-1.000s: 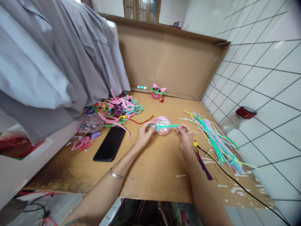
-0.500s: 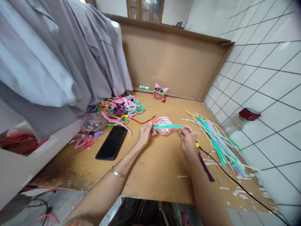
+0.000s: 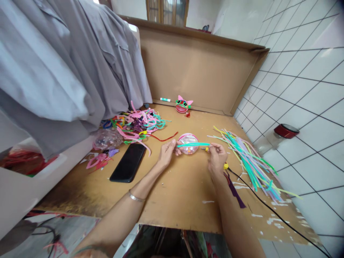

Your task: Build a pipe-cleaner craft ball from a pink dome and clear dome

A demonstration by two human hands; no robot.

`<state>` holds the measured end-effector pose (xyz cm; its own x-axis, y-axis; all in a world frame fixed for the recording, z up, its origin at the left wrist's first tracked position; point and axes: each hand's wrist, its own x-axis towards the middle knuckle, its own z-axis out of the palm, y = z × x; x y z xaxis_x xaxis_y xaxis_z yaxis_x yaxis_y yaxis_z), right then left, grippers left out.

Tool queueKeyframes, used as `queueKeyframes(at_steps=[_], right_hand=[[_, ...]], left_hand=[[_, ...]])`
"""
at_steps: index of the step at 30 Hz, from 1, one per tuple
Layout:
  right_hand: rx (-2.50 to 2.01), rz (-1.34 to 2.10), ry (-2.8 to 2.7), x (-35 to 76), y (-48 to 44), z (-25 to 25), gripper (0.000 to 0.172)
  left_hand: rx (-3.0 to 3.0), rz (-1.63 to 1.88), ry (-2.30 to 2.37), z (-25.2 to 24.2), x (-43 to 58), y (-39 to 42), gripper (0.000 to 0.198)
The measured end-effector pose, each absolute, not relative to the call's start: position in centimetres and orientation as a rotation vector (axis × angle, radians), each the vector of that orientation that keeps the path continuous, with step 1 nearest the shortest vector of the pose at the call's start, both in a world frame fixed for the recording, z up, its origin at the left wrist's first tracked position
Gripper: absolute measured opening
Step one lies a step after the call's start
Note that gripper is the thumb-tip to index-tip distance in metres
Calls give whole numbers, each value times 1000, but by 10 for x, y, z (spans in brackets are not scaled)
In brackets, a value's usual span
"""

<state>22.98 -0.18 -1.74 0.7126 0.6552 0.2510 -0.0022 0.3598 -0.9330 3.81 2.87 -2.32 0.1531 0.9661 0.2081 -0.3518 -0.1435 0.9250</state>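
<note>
- White tiles cover the wall at 3 o'clock, and a brown cardboard panel rises at 12 o'clock behind the wooden table.
- Near the middle of that table, the turquoise strip stretches between both hands, crossing in front of a clear round plastic piece with a pink rim; whether they touch is hard to tell.
- Left hand: thumb and fingers pinching the strip's 9 o'clock end.
- Right hand: pinching its 3 o'clock end.
- Handling, as I judge it: very light, soft outside, bendy yet able to keep a shape, with little risk of slipping or breaking. Kinking seems likelier, so a gentle fingertip pinch close to each end suits it.
- Looks: slim, bright, nearly straight, with what seem to be two strands side by side; similar coloured strips lie at about 4 o'clock.
</note>
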Motion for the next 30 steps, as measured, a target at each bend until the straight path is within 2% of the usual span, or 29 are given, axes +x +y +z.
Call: queueKeyframes(at_steps=[8, 21, 24, 28, 30], right_hand=[[-1159, 443, -685, 229, -2, -16, 18], [-1179, 384, -650, 228, -4, -13, 15], [-1113, 451, -677, 226, -6, -10, 21], [-962, 660, -705, 220, -10, -4, 37], [-942, 747, -704, 218, -12, -2, 39]], left_hand=[[1229, 1320, 694, -23, 38, 27, 59], [1341, 1270, 761, -25, 41, 23, 38], [1282, 1290, 739, -25, 43, 25, 39], [1206, 1330, 734, -22, 41, 28, 41], [1196, 1339, 735, -21, 40, 28, 40]])
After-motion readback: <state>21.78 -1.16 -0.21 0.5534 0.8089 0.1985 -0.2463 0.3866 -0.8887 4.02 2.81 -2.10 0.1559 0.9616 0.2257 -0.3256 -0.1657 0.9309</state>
